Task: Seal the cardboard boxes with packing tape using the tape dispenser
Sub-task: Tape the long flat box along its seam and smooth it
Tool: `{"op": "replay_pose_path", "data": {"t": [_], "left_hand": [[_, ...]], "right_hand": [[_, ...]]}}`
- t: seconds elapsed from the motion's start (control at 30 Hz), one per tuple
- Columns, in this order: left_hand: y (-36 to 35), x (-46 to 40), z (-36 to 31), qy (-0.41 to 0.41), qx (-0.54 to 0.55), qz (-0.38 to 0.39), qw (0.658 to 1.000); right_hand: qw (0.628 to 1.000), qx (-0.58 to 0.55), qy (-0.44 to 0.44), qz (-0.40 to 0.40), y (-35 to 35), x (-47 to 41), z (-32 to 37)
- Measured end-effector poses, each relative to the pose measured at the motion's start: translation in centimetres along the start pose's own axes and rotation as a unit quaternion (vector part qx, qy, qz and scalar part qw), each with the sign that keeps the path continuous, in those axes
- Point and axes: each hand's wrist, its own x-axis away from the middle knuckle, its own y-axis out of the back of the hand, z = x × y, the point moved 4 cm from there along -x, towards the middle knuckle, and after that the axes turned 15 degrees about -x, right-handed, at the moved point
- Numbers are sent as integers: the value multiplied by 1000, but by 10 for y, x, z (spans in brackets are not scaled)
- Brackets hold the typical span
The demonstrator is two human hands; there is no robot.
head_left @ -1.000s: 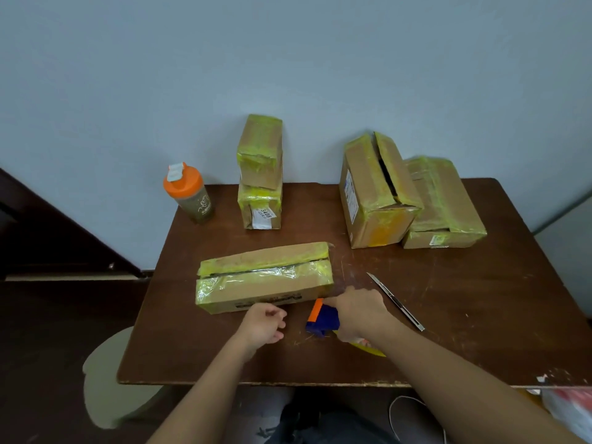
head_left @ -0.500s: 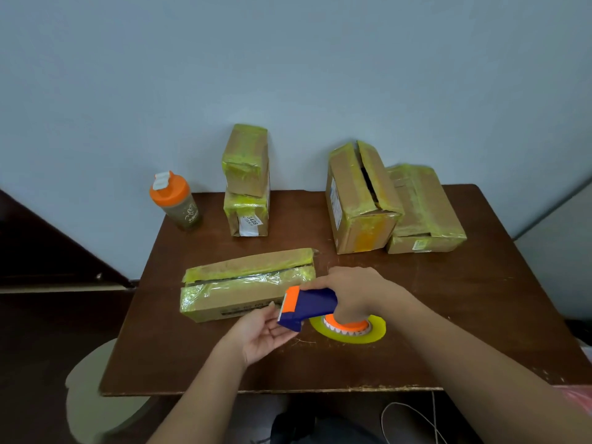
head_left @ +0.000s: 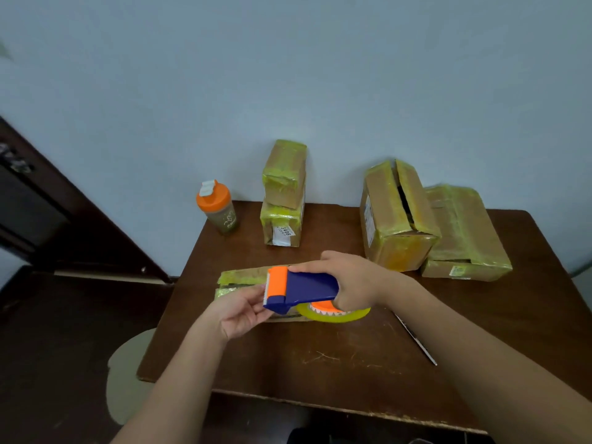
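My right hand grips a blue and orange tape dispenser with a yellowish tape roll, held above the brown table. My left hand touches the dispenser's orange front end with its fingertips, palm up. Behind the dispenser lies a long flat cardboard box, mostly hidden by my hands. At the back stand two small stacked boxes. To the right, a larger box with a gap between its top flaps leans beside a flat taped box.
An orange-lidded bottle stands at the table's back left corner. A thin utility knife lies on the table right of my right forearm. A pale stool sits at the left below the table's edge. The wall is directly behind the table.
My right hand lifted the dispenser off the table and raised it toward the long box. My left hand opened, turned palm up and came to the dispenser's front end.
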Motion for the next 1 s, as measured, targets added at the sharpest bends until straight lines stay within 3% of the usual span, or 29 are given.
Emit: {"op": "replay_pose_path", "data": {"t": [0.4, 0.67, 1.0], "left_hand": [[71, -23, -39, -59, -150, -158, 974], [155, -30, -67, -48, -55, -244, 967], [160, -60, -40, -48, -51, -318, 946]], "right_hand": [[997, 26, 63, 27, -5, -72, 29], [997, 74, -6, 15, 21, -79, 19], [991, 125, -42, 29, 7, -103, 19]]}}
